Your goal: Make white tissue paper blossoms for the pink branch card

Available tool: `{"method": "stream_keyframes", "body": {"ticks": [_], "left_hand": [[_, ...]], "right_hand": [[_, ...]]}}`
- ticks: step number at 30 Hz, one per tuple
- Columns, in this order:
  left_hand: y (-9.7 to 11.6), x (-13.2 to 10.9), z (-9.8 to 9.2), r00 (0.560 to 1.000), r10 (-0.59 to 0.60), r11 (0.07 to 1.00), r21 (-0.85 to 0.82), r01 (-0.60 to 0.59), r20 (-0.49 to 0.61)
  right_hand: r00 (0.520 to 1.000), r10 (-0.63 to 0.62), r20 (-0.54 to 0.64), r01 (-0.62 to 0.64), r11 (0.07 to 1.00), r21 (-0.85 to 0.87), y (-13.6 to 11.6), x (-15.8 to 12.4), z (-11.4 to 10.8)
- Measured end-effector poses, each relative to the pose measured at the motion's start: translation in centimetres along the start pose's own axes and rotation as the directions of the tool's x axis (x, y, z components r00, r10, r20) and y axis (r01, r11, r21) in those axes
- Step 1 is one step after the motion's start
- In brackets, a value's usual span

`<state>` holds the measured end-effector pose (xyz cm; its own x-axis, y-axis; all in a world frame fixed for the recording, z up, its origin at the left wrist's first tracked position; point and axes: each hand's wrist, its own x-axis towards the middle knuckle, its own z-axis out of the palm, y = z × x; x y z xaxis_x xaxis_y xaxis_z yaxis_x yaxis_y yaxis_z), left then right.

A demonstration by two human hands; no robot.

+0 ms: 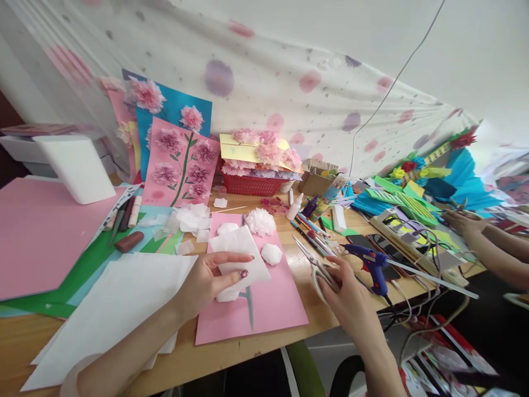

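My left hand [215, 278] pinches a small stack of white tissue paper [242, 248] between thumb and fingers, above a pink sheet of card [273, 309]. On that card lie a fluffy white paper flower [261, 221], a crumpled white paper piece [271, 254] and other white pieces partly hidden by the tissue. A grey-green painted stem [250, 309] runs down the card. My right hand [345, 284] is closed round the handles of a pair of scissors [309, 256], whose blades point up and left, slightly apart, just right of the card.
Large white paper sheets [119, 309] lie at the left. A blue glue gun [372, 264] and phones sit to the right, among cables. Behind stand a red basket [250, 184] of paper flowers and a pink flower picture [177, 160]. A co-worker's hands [467, 223] are at far right.
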<state>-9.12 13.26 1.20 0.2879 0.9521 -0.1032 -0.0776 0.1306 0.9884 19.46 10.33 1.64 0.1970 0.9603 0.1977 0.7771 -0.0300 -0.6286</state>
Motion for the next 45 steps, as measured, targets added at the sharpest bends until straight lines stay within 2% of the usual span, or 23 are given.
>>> {"method": "stream_keyframes", "body": {"ticks": [3,6,7,9,11,13,15,17,18,20,22,26,29,33,37,40,42,45], "left_hand": [[0.0,0.0,0.2,1.0,-0.022,1.0,-0.021,0.022,-0.001],[-0.2,0.1,0.1,1.0,0.0,0.999,-0.051,0.001,0.004],[-0.2,0.1,0.1,1.0,0.005,0.998,-0.068,-0.004,0.01],[-0.3,0.2,0.0,1.0,0.002,0.995,-0.1,0.001,0.03],[-0.2,0.1,0.0,0.999,-0.001,0.993,-0.118,0.007,0.046],[0.0,0.0,0.1,0.998,-0.002,0.994,-0.11,0.009,0.06],[0.3,-0.1,0.2,0.997,0.008,0.996,-0.092,-0.001,0.078],[0.7,-0.3,0.3,0.994,0.033,0.996,-0.083,-0.024,0.107],[0.8,-0.4,0.4,0.991,0.054,0.995,-0.089,-0.043,0.125],[1.0,-0.5,0.5,0.984,0.1,0.991,-0.105,-0.085,0.15],[0.9,-0.5,0.6,0.98,0.151,0.984,-0.11,-0.137,0.132],[0.6,-0.2,0.7,0.976,0.213,0.969,-0.135,-0.206,0.043],[0.4,0.1,0.7,0.975,0.217,0.961,-0.168,-0.221,-0.046],[0.4,0.1,0.5,0.952,0.277,0.961,0.029,-0.276,-0.128],[0.4,-0.3,0.5,0.89,0.454,0.868,0.236,-0.437,-0.022],[0.4,-0.4,0.6,0.815,0.577,0.755,0.344,-0.558,0.055],[0.3,-0.3,0.6,0.775,0.626,0.686,0.409,-0.602,0.089],[0.3,-0.3,0.7,0.752,0.648,0.629,0.474,-0.616,0.116]], "right_hand": [[0.996,-0.069,0.06,0.081,0.97,-0.231,1.4,0.4,-0.1],[0.983,-0.125,0.137,0.164,0.933,-0.32,1.9,0.7,0.0],[0.984,-0.118,0.133,0.157,0.928,-0.338,1.8,0.9,0.0],[0.997,-0.057,0.052,0.071,0.938,-0.34,1.4,1.1,0.0],[0.998,0.012,-0.056,-0.023,0.98,-0.196,0.4,1.1,0.3],[0.998,0.021,-0.055,-0.014,0.992,0.129,-1.2,0.8,1.1],[0.995,-0.056,0.082,0.008,0.868,0.497,-3.1,0.2,2.5],[0.942,-0.147,0.302,-0.113,0.706,0.699,-5.1,-0.5,4.2],[0.892,-0.191,0.41,-0.203,0.641,0.74,-6.0,-0.8,5.0],[0.795,-0.259,0.548,-0.344,0.551,0.76,-7.2,-1.3,6.4],[0.742,-0.271,0.614,-0.437,0.5,0.748,-7.8,-1.6,7.2],[0.696,-0.206,0.688,-0.575,0.415,0.705,-7.8,-1.7,7.8],[0.68,-0.15,0.718,-0.652,0.323,0.686,-7.9,-1.8,7.8],[0.655,-0.023,0.755,-0.74,0.181,0.647,-8.0,-1.8,7.9],[0.639,-0.048,0.767,-0.766,0.045,0.641,-8.0,-1.7,7.9],[0.666,-0.091,0.74,-0.744,-0.025,0.667,-7.9,-1.7,8.0],[0.689,-0.117,0.715,-0.723,-0.057,0.688,-7.9,-1.7,8.0],[0.703,-0.177,0.688,-0.708,-0.091,0.7,-7.8,-1.5,8.2]]}}
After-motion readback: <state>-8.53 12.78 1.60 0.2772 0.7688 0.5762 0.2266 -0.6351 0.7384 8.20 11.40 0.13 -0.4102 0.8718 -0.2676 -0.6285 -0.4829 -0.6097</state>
